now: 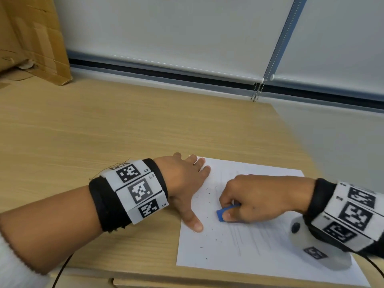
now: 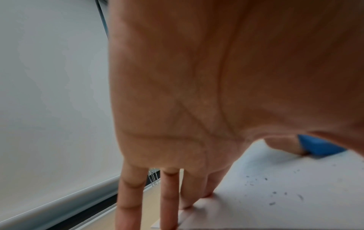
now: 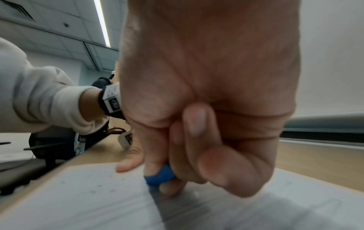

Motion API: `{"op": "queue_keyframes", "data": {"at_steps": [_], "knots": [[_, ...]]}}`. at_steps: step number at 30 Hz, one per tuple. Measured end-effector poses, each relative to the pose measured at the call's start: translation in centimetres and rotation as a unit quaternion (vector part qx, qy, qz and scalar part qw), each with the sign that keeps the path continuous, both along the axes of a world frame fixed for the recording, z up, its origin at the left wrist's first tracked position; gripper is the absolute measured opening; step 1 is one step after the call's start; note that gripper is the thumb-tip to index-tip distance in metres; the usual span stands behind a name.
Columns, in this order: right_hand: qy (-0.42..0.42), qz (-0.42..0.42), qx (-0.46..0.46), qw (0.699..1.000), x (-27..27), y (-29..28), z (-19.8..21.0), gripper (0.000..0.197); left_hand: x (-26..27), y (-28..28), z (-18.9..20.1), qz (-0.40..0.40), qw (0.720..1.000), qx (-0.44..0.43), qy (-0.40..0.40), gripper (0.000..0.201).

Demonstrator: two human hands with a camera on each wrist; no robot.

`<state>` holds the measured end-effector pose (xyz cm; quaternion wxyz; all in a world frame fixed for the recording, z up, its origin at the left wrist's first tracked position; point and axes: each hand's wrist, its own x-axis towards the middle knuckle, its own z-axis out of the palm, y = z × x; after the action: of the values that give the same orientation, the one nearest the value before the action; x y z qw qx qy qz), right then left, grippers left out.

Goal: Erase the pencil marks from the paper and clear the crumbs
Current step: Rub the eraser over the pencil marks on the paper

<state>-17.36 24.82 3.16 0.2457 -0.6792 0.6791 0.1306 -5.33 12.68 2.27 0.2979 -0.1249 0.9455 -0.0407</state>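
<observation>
A white sheet of paper (image 1: 239, 248) lies near the front right of the wooden desk (image 1: 104, 129), with faint grey pencil strokes (image 1: 249, 235) across it. Dark eraser crumbs (image 1: 204, 235) are scattered over its left half. My right hand (image 1: 245, 199) pinches a blue eraser (image 1: 223, 212) and holds it down on the paper. In the right wrist view the blue eraser (image 3: 159, 175) pokes out between curled fingers. My left hand (image 1: 187, 183) lies flat with straight fingers on the paper's left edge, thumb pointing toward me. The left wrist view shows the crumbs (image 2: 275, 189) and the eraser (image 2: 321, 146).
A brown cardboard box (image 1: 31, 38) stands at the desk's back left. White roller blinds (image 1: 187, 34) with a bead chain (image 1: 256, 92) hang behind the desk. The desk's right edge runs just beyond the paper. A black chair (image 3: 55, 144) stands off the desk's near side.
</observation>
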Motion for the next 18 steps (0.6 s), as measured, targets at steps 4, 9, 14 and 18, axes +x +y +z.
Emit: {"op": "queue_keyframes", "data": {"at_steps": [4,9,14,18], "knots": [[0.051,-0.056,-0.096,0.993,-2.4,-3.6,-0.4,0.037,0.2,0.3,0.4,0.007,1.0,-0.001,-0.013,0.131],[0.03,-0.049,-0.083,0.995,-3.0,-3.4,-0.5,0.034,0.1,0.4,0.6,0.009,1.0,0.002,-0.018,0.131],[0.018,-0.014,-0.024,0.999,-2.2,-2.6,-0.6,0.037,0.1,0.3,0.3,0.003,1.0,-0.005,-0.014,0.132],[0.012,-0.052,-0.103,0.993,-3.5,-4.1,-1.1,0.038,0.0,0.5,0.5,0.008,1.0,-0.008,-0.019,0.131]]}}
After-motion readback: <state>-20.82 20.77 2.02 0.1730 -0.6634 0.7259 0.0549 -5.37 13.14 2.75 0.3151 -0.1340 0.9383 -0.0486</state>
